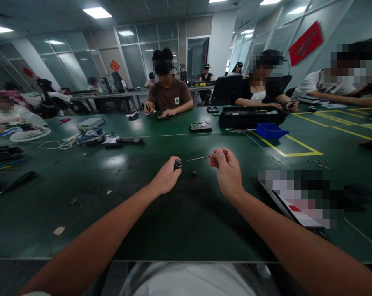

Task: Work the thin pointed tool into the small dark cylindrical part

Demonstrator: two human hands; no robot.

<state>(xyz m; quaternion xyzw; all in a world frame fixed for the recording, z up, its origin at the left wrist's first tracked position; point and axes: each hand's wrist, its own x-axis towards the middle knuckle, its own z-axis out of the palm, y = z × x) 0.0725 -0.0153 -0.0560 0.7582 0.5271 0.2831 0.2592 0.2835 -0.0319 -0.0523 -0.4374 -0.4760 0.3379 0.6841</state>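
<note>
My left hand (166, 176) is closed around a small black cylinder (177, 165) with a silvery rim, its round end facing right. In my right hand (227, 168) is a thin metal rod (198, 158) with a reddish part near the fingertips, pinched between thumb and fingers. The rod points left toward the cylinder, and a gap separates the two. My fingers hide the rod's rear end, so its exact kind does not show. Below and between both hands, a small dark metal piece (194, 173) lies on the green tabletop (180, 230).
Beyond my hands are a circuit-board device (200, 127), a blue scoop-shaped bin (270, 130) and a long black casing (250, 118). Small loose parts (318, 163) lie at right. A screwdriver (15, 185) and a cable bundle (90, 137) are at left. Other people work across the table.
</note>
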